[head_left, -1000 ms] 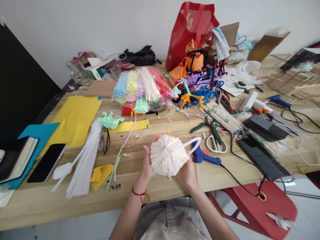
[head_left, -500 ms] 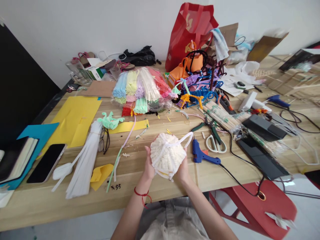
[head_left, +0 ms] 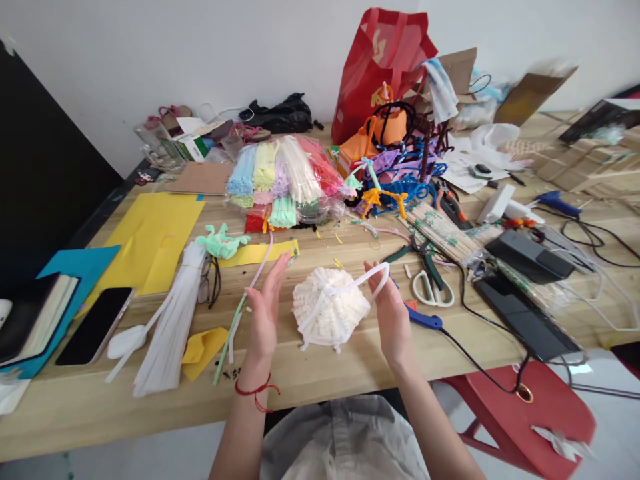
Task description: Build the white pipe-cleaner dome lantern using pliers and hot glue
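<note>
White fuzzy dome (head_left: 329, 315) sits on table (head_left: 320, 375); left hand (head_left: 265, 310) at its nine o'clock, right hand (head_left: 393, 317) at three, both spread, presumably because it stands unaided.

The left forearm (head_left: 237, 437) and the right forearm (head_left: 434, 420) are reaching forward from the bottom of the view, both slanting inward. The left hand (head_left: 265, 317) and the right hand (head_left: 393, 320) are hovering well apart, their palms facing each other. The left fingers (head_left: 277, 275) are stretching forward and inward, while the left thumb (head_left: 253, 295) is standing away from them. The right fingers (head_left: 377, 289) are extending forward too, leaning inward.
</note>
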Action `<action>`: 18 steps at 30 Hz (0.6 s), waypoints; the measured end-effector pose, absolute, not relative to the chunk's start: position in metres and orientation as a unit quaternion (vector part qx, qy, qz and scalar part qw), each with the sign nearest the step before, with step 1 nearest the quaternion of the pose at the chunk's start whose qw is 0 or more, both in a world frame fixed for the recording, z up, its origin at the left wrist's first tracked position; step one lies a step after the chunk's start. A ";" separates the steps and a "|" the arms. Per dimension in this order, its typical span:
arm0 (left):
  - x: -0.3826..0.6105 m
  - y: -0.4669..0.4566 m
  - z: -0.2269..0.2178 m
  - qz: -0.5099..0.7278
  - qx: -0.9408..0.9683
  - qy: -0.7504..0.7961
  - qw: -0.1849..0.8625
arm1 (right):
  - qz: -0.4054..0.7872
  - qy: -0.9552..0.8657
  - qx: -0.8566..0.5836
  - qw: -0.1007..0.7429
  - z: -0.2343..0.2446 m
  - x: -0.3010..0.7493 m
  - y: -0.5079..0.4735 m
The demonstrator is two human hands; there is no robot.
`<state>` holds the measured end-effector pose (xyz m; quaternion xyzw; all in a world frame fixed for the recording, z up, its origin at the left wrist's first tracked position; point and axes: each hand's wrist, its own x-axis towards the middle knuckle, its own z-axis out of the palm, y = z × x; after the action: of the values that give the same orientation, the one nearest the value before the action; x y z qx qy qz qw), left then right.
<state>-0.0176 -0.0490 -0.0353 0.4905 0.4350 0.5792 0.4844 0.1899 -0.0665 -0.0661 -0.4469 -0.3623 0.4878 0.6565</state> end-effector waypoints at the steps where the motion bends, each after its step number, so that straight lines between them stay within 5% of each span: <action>1: -0.015 -0.047 -0.032 0.578 0.495 0.428 0.487 | 0.493 -0.369 -0.444 0.651 -0.062 0.188 -0.066; 18: 0.026 -0.050 -0.024 0.554 0.435 0.371 0.605 | 0.567 -0.327 -0.434 0.619 -0.025 0.147 -0.062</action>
<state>0.0264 -0.0499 -0.0242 0.4348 0.3713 0.5536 0.6055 0.1467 -0.0618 -0.0250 -0.4342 -0.3267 0.5666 0.6194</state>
